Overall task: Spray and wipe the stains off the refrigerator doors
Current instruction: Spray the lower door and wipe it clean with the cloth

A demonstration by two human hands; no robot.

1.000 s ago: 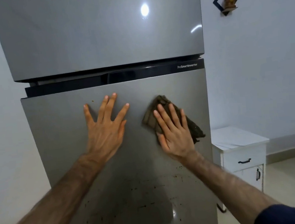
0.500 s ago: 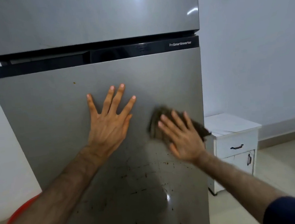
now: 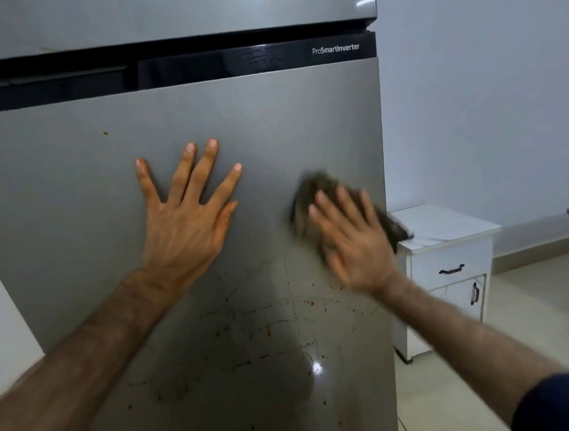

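Lower door [image 3: 69,206]: grey, closed, filling most of the view below the black band [image 3: 194,66] that separates it from the upper door [image 3: 155,13]. Stains [image 3: 269,330], brown specks and thin streaks, are concentrated across the lower half of the door, from its middle toward the right edge. One isolated speck [image 3: 105,133] sits near the top left corner.

Left hand [image 3: 184,224]: flat on the door near its centre, fingers straight and spread, grasping nothing. It appears to brace the door.

Right hand [image 3: 350,240]: fingers extended, pressing a dark cloth [image 3: 312,195] flat against the door close to the right edge, just above the stained zone. Hand and cloth are motion-blurred. Whether the thumb hooks the cloth cannot be told.

Step in hand: wiping. No spray bottle is in view; whether the surface is wet cannot be told.

Next move, as judged: carry the cloth down from the right edge into the streaked lower half, keeping flat, even pressure and overlapping the passes. The dried streaks will probably need repeated strokes. The speck near the top left corner calls for a separate pass.

A white cabinet [image 3: 452,262] stands just right of the refrigerator.
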